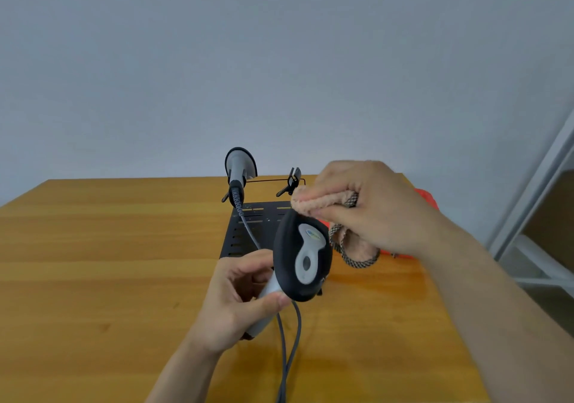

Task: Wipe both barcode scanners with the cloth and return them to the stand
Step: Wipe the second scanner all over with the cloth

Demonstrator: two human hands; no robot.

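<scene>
A wooden table (pixel 93 263) with warm orange-brown grain fills the lower view. Behind the table rises a plain, pale grey-blue wall (pixel 279 61), softly and evenly lit. To the table's right stands a white frame (pixel 534 203), cut off by the edge.

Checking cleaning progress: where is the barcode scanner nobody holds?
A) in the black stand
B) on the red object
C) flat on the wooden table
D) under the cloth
A: the unheld grey-and-black barcode scanner sits in the left clip of the black metal stand; the left hand grips the other scanner, the right hand the pink fluffy cloth.
</scene>
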